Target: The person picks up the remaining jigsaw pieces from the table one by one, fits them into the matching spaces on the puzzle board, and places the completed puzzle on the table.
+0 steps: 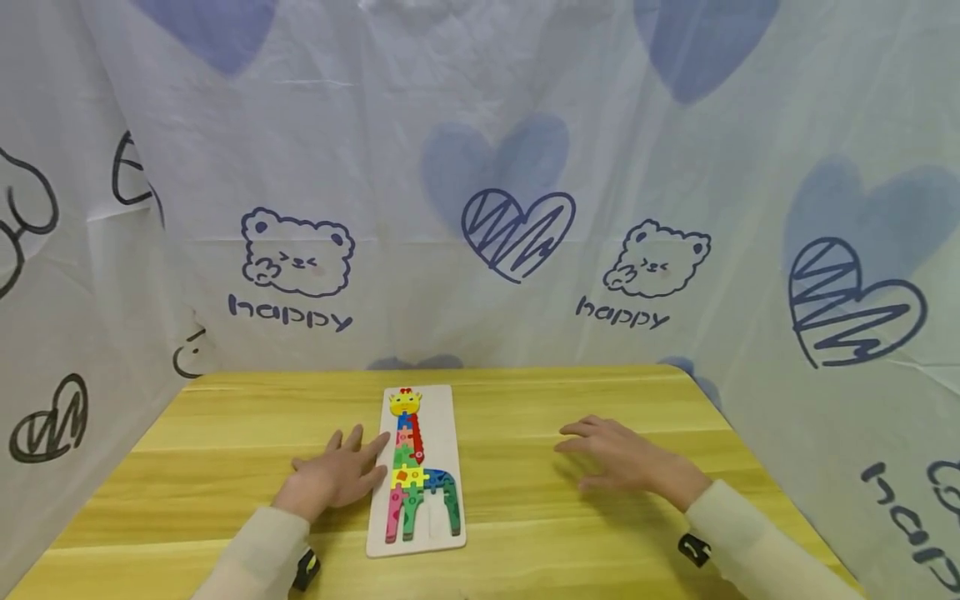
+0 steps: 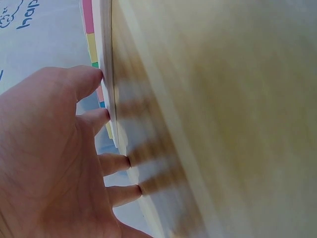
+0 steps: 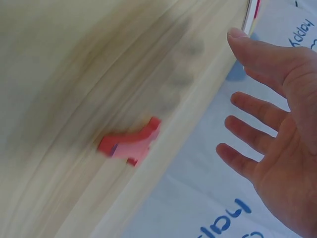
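A giraffe jigsaw puzzle [image 1: 408, 475] with bright interlocking pieces lies in a white board on the table. Between its green legs, a bare pale recess shows in the board [image 1: 440, 417]. My left hand [image 1: 333, 477] is at the board's left side, fingers spread, with thumb and index fingertip at its edge in the left wrist view. To the right of the board, my right hand [image 1: 618, 454] hovers over the table with fingers extended, holding nothing. A red-pink puzzle piece [image 3: 131, 141] lies on the table in the right wrist view, apart from that hand; the head view does not show it.
The yellow wood-grain table [image 1: 517, 467] has rounded far corners. A pale curtain [image 1: 405, 167] printed with hearts, bears and "happy" hangs behind it and along both sides. Each wrist carries a black strap fitting [image 1: 694, 550] below the sleeve.
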{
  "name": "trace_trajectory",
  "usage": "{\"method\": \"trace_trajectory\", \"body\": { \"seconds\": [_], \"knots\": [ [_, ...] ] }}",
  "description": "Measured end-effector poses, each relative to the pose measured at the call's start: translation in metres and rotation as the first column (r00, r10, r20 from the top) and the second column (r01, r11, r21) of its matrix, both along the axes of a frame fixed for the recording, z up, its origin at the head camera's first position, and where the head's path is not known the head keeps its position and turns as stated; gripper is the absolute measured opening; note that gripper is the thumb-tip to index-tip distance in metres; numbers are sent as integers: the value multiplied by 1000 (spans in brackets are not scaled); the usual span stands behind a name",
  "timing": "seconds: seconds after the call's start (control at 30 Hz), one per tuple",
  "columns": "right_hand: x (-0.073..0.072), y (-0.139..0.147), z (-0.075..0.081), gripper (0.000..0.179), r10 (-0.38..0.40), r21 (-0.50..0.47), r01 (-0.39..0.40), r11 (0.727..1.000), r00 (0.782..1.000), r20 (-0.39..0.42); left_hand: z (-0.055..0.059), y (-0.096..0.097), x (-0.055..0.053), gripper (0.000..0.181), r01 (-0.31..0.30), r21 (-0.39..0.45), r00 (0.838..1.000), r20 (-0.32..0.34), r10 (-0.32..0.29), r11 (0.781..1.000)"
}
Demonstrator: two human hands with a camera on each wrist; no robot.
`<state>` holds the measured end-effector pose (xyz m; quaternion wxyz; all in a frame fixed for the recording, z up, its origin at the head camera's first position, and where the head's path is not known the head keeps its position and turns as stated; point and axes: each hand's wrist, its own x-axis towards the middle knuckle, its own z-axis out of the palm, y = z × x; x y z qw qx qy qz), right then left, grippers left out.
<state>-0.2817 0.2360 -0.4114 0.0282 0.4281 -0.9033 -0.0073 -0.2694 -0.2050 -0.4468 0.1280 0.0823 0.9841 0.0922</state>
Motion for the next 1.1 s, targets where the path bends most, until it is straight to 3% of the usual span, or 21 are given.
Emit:
{"method": "trace_trajectory", "body": {
  "seconds": [0.23, 0.63, 0.93, 1.1],
  "knots": [
    [1, 21, 0, 57, -14, -25, 14, 1000, 1000, 12, 0, 2, 1, 63, -3, -1, 1000, 4, 3, 1000],
    [1, 61, -12, 64, -77, 1, 77, 997, 996, 39, 0, 1, 1, 63, 1, 6, 1000, 5, -1, 1000],
    [2, 68, -15, 69, -129, 19, 127, 992, 978, 165, -2, 0, 0, 63, 0, 1, 1000, 5, 0, 1000],
    [1, 70, -18, 68, -139, 21, 137, 990, 972, 190, -3, 0, 0, 63, 0, -1, 1000, 2, 0, 1000]
  ]
}}
